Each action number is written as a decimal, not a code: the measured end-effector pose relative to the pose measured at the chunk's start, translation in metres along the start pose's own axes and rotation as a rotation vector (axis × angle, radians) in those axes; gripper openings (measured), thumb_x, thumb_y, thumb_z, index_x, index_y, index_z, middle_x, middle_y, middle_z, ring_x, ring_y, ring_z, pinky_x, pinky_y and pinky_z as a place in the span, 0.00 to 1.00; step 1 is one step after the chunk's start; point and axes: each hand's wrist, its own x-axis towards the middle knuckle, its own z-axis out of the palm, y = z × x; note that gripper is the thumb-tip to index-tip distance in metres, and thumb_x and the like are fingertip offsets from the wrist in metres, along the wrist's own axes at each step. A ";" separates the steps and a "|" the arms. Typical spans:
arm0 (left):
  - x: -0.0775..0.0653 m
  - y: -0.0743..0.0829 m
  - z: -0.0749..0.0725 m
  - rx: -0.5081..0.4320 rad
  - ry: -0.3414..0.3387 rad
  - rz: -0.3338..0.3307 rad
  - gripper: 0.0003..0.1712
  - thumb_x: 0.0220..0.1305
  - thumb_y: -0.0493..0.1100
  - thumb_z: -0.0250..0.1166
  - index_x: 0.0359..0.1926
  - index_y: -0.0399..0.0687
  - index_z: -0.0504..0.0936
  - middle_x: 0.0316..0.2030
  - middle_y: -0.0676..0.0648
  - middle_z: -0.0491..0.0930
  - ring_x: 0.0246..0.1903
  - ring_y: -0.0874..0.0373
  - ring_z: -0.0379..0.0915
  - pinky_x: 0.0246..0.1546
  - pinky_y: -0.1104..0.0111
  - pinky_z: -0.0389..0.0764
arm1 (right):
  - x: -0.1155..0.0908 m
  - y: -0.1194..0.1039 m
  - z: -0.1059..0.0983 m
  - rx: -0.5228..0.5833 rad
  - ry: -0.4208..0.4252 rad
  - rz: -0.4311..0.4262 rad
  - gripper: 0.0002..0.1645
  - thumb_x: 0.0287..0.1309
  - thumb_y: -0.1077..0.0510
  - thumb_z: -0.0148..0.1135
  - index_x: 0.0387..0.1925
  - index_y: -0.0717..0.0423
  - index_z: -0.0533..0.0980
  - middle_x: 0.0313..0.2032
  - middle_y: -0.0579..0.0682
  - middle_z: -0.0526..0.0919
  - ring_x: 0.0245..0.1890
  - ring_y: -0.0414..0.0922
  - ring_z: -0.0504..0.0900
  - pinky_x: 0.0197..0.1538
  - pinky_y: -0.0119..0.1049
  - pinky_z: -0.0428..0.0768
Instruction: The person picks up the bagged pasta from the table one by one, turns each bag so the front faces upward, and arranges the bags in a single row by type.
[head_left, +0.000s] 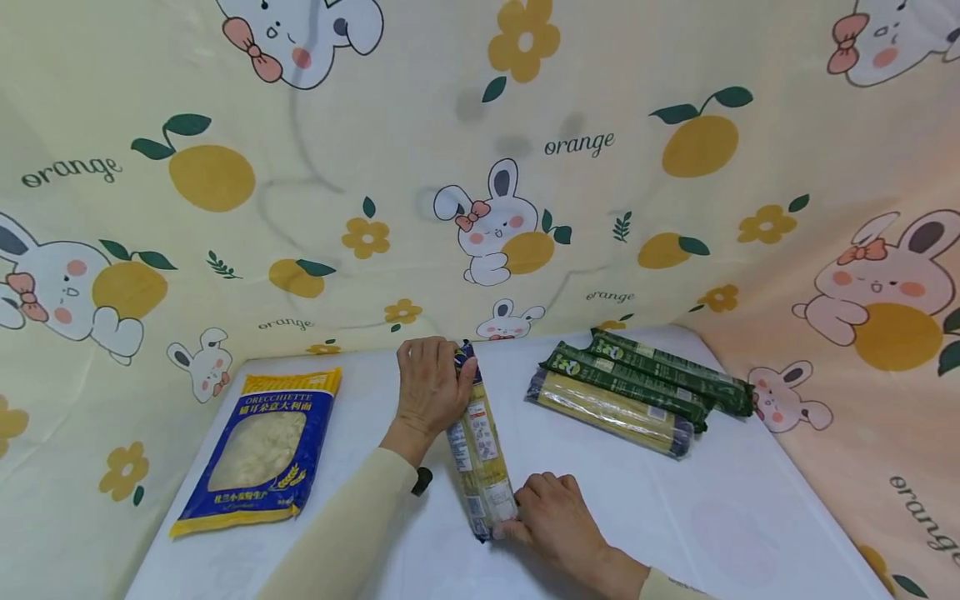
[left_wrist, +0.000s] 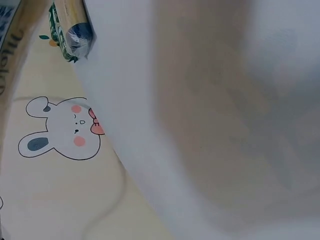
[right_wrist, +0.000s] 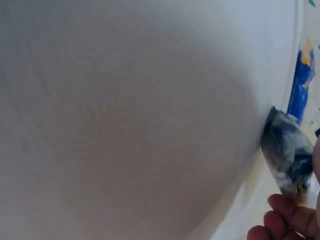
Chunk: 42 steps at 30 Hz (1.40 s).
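Observation:
A long clear packet of spaghetti (head_left: 483, 450), with dark blue ends and printed labels, lies at a slant between both hands in the head view. My left hand (head_left: 433, 387) grips its far end, fingers over the top and thumb along the right side. At the near end, my right hand (head_left: 558, 518) pinches the right corner with thumb and fingers. The right wrist view catches the packet's crumpled dark end (right_wrist: 287, 150) beside the curled fingers (right_wrist: 282, 220). Part of a printed packet (left_wrist: 10, 45) shows at the left wrist view's edge.
A blue and yellow bag of orecchiette (head_left: 258, 450) lies on the white table (head_left: 600, 517) at left. Back right, two green packets (head_left: 675, 367) lie beside another spaghetti packet (head_left: 607, 412). A rabbit-and-orange patterned cloth (head_left: 420, 108) rises behind the table and at its sides.

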 end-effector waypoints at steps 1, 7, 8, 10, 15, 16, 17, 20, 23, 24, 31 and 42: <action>0.000 0.001 -0.001 -0.006 0.000 0.004 0.30 0.82 0.61 0.41 0.47 0.40 0.76 0.43 0.41 0.74 0.47 0.42 0.69 0.58 0.46 0.65 | 0.000 -0.001 0.001 0.004 -0.001 -0.007 0.30 0.59 0.25 0.65 0.27 0.46 0.77 0.29 0.39 0.75 0.32 0.40 0.74 0.40 0.39 0.69; 0.007 0.014 -0.011 -0.033 -0.054 0.011 0.28 0.82 0.59 0.45 0.49 0.41 0.79 0.47 0.41 0.73 0.50 0.43 0.67 0.56 0.48 0.66 | -0.001 -0.002 -0.001 0.038 -0.042 0.031 0.30 0.60 0.28 0.68 0.26 0.47 0.72 0.26 0.39 0.69 0.28 0.39 0.67 0.37 0.36 0.65; 0.009 0.018 -0.013 -0.033 -0.064 0.004 0.28 0.82 0.59 0.46 0.49 0.42 0.81 0.48 0.41 0.73 0.50 0.44 0.66 0.56 0.49 0.67 | -0.001 -0.002 -0.002 0.034 -0.043 0.036 0.29 0.60 0.29 0.69 0.26 0.47 0.72 0.26 0.39 0.68 0.28 0.39 0.67 0.37 0.36 0.65; 0.015 0.024 -0.019 -0.028 -0.076 -0.020 0.27 0.82 0.59 0.48 0.49 0.43 0.83 0.49 0.42 0.73 0.50 0.44 0.67 0.55 0.49 0.67 | -0.001 0.000 -0.005 0.010 -0.026 0.037 0.29 0.59 0.31 0.72 0.26 0.47 0.72 0.25 0.40 0.68 0.28 0.39 0.67 0.37 0.36 0.65; 0.035 0.042 -0.031 0.044 -0.086 -0.133 0.30 0.80 0.63 0.49 0.46 0.44 0.86 0.45 0.41 0.78 0.50 0.41 0.70 0.53 0.47 0.66 | 0.006 0.006 -0.008 -0.122 0.102 0.000 0.30 0.50 0.35 0.80 0.26 0.51 0.73 0.25 0.45 0.70 0.30 0.45 0.72 0.38 0.41 0.69; 0.038 0.046 -0.032 0.062 -0.094 -0.154 0.32 0.80 0.65 0.49 0.45 0.44 0.86 0.44 0.41 0.79 0.50 0.40 0.70 0.53 0.46 0.66 | 0.008 0.006 -0.007 -0.154 0.121 -0.010 0.31 0.49 0.36 0.81 0.26 0.52 0.73 0.25 0.46 0.70 0.30 0.46 0.73 0.39 0.43 0.70; 0.041 0.050 -0.033 0.082 -0.108 -0.174 0.33 0.79 0.67 0.48 0.45 0.44 0.85 0.44 0.41 0.80 0.50 0.40 0.70 0.53 0.45 0.66 | 0.010 0.006 -0.007 -0.187 0.139 -0.019 0.31 0.48 0.36 0.82 0.25 0.53 0.73 0.24 0.47 0.70 0.30 0.48 0.73 0.39 0.44 0.71; 0.047 0.059 -0.034 0.121 -0.154 -0.212 0.37 0.77 0.72 0.46 0.45 0.44 0.82 0.42 0.41 0.79 0.50 0.39 0.70 0.53 0.45 0.65 | 0.014 0.001 -0.005 -0.250 0.160 -0.043 0.32 0.45 0.38 0.83 0.24 0.55 0.73 0.24 0.49 0.70 0.30 0.50 0.74 0.39 0.45 0.72; 0.049 0.063 -0.033 0.150 -0.163 -0.222 0.37 0.75 0.74 0.48 0.43 0.44 0.79 0.38 0.42 0.77 0.47 0.41 0.70 0.51 0.47 0.64 | 0.017 -0.006 -0.004 -0.287 0.159 -0.056 0.32 0.46 0.38 0.82 0.23 0.56 0.72 0.23 0.50 0.70 0.29 0.51 0.74 0.40 0.46 0.72; 0.048 0.063 -0.032 0.161 -0.154 -0.219 0.37 0.75 0.74 0.49 0.42 0.44 0.78 0.37 0.42 0.76 0.46 0.41 0.70 0.49 0.48 0.64 | 0.017 -0.008 -0.003 -0.293 0.157 -0.058 0.32 0.46 0.38 0.82 0.24 0.56 0.72 0.23 0.50 0.69 0.29 0.51 0.74 0.40 0.46 0.72; 0.043 0.052 -0.030 0.208 -0.079 -0.146 0.20 0.79 0.57 0.58 0.38 0.45 0.76 0.33 0.44 0.75 0.41 0.42 0.71 0.44 0.50 0.67 | 0.017 -0.013 0.002 -0.281 0.185 -0.084 0.39 0.47 0.27 0.77 0.25 0.54 0.69 0.22 0.48 0.67 0.28 0.50 0.73 0.41 0.47 0.73; 0.040 0.016 -0.046 -0.304 -0.313 -0.273 0.11 0.82 0.43 0.56 0.49 0.44 0.83 0.44 0.44 0.88 0.48 0.44 0.75 0.52 0.51 0.78 | 0.015 0.011 0.011 -0.268 0.163 -0.049 0.38 0.60 0.23 0.63 0.25 0.54 0.71 0.28 0.50 0.72 0.33 0.51 0.74 0.44 0.50 0.76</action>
